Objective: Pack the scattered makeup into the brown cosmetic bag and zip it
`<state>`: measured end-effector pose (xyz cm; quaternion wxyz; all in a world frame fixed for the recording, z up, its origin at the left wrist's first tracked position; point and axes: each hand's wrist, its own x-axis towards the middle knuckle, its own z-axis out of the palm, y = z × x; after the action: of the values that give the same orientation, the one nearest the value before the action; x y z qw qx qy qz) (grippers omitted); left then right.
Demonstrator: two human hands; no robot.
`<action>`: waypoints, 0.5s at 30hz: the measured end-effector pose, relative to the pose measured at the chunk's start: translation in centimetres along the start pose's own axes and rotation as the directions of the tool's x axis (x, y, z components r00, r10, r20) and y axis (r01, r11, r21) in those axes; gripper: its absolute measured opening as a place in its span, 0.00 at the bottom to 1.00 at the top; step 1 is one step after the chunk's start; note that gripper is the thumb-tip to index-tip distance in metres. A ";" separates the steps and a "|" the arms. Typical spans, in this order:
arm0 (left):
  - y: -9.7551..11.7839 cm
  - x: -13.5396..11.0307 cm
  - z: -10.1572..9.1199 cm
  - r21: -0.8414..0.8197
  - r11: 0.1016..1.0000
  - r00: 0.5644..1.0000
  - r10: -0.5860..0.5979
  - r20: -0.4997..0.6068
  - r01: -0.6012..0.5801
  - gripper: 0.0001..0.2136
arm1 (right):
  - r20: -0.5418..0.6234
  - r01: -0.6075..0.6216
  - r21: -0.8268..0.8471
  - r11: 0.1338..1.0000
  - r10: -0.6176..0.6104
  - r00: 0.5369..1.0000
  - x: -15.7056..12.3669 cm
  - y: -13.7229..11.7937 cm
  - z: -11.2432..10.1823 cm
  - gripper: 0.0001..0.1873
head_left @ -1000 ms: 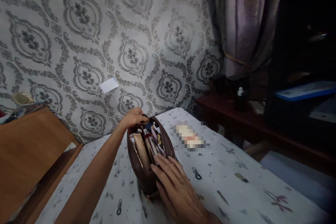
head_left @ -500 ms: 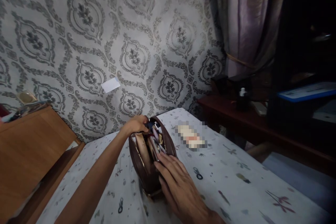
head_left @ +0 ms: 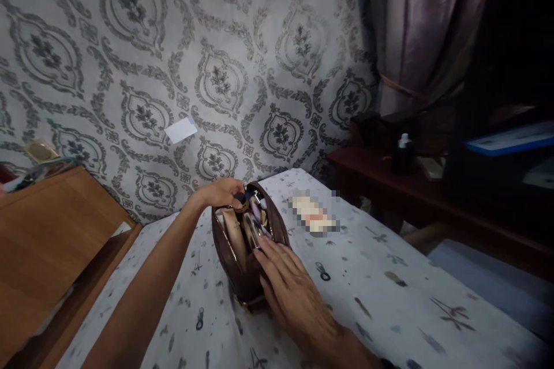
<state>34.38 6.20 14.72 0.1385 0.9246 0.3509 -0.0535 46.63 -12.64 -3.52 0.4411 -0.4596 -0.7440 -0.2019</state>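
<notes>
A dark brown zip pouch (head_left: 236, 259) lies open on a white patterned cloth (head_left: 372, 277). Several slim tubes and sticks (head_left: 253, 225) fill it. My left hand (head_left: 223, 191) reaches across to the pouch's far end and pinches something small there, apparently the zip pull. My right hand (head_left: 288, 282) lies flat on the near right side of the pouch, fingers stretched out and pressing on its edge.
A pixelated flat object (head_left: 312, 214) lies on the cloth behind the pouch. A wooden cabinet (head_left: 47, 230) stands at the left. At the right, a dark wooden shelf (head_left: 389, 179) carries a small bottle (head_left: 403, 153). Patterned wallpaper and a curtain (head_left: 415, 29) are behind.
The view has shifted slightly. My left hand stays pinched at the pouch's far end and my right hand has slid a little along the pouch's right side.
</notes>
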 end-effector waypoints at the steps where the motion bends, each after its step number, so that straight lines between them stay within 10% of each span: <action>1: 0.3 -0.5 -0.3 -0.018 1.000 0.999 0.016 0.037 -0.015 0.15 | 0.003 0.002 0.007 1.000 -0.002 1.000 0.0 0.0 0.0 0.22; 15: 2.5 -2.7 0.3 -0.089 0.993 0.923 0.104 0.371 -0.076 0.13 | 0.014 -0.016 0.063 0.998 0.015 1.000 -0.4 0.1 0.9 0.26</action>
<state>33.98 2.59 15.51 0.2389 0.9067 0.2771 -0.2097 46.38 -12.14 -4.33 0.4520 -0.4527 -0.7492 -0.1716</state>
